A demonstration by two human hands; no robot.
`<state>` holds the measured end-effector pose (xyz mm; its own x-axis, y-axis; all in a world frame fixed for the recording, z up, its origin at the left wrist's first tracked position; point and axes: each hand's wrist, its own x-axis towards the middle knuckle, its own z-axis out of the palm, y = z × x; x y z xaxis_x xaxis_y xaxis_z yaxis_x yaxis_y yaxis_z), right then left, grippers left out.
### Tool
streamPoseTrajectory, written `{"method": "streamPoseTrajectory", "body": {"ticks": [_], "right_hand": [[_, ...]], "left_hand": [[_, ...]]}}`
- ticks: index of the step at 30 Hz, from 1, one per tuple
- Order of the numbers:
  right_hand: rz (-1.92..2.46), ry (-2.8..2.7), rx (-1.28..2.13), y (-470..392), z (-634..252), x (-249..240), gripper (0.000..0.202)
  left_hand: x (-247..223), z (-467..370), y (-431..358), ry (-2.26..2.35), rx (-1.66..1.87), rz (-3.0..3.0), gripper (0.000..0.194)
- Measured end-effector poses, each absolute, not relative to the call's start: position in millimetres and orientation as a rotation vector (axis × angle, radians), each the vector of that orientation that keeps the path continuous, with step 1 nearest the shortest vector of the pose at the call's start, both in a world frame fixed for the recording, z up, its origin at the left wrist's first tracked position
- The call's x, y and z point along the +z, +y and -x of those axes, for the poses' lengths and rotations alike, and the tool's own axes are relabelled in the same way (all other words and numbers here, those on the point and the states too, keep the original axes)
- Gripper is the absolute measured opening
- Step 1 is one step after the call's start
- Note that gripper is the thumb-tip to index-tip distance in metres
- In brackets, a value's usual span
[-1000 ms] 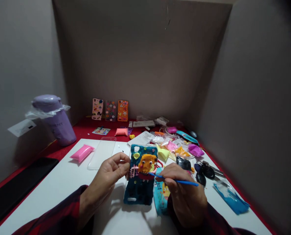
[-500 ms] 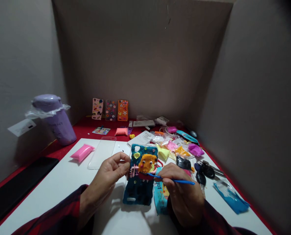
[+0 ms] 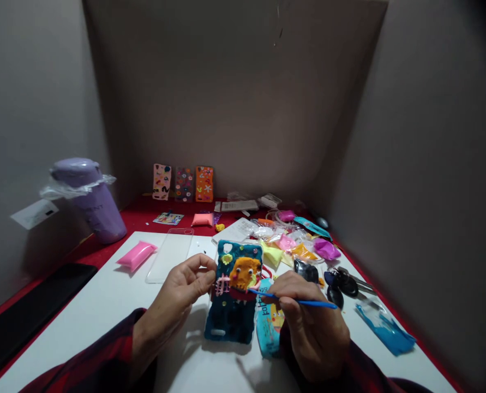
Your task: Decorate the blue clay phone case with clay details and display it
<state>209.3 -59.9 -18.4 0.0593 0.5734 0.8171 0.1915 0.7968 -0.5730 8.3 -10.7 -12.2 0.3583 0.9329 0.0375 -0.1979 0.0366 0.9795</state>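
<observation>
My left hand [image 3: 187, 292] pinches the left edge of a phone case [image 3: 230, 322], holding it up and facing me. Dark blue clay covers the case, with an orange square figure [image 3: 245, 272] with googly eyes, a small yellow shape and pink lattice strips on it. In my right hand [image 3: 310, 314] is a thin blue modelling tool [image 3: 304, 301], gripped like a pen. Its tip is at the lower edge of the orange figure; whether it touches is too small to tell. A turquoise packet [image 3: 269, 333] lies behind the case, partly hidden by it and my right hand.
A pink clay packet [image 3: 137, 255] and a clear phone case [image 3: 169, 256] lie on the white board at left. Clay packets [image 3: 304, 252], keys [image 3: 343, 283] and a blue wrapper [image 3: 385, 330] are at right. Three decorated cases [image 3: 184, 184] stand behind. A purple bottle [image 3: 97, 202] stands far left.
My right hand and the modelling tool have shifted right, the tip moving along the lower edge of the orange figure. My left hand and the case are almost still.
</observation>
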Motion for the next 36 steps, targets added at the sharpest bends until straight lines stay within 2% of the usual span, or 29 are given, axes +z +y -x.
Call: {"method": "streamPoseTrajectory", "body": {"ticks": [36], "right_hand": [[0.732,-1.589,0.295,-59.6,-206.7,-14.0,0.018]], "left_hand": [[-4.2,-10.6,-16.4,0.825,0.985,-1.166,0.024]]}}
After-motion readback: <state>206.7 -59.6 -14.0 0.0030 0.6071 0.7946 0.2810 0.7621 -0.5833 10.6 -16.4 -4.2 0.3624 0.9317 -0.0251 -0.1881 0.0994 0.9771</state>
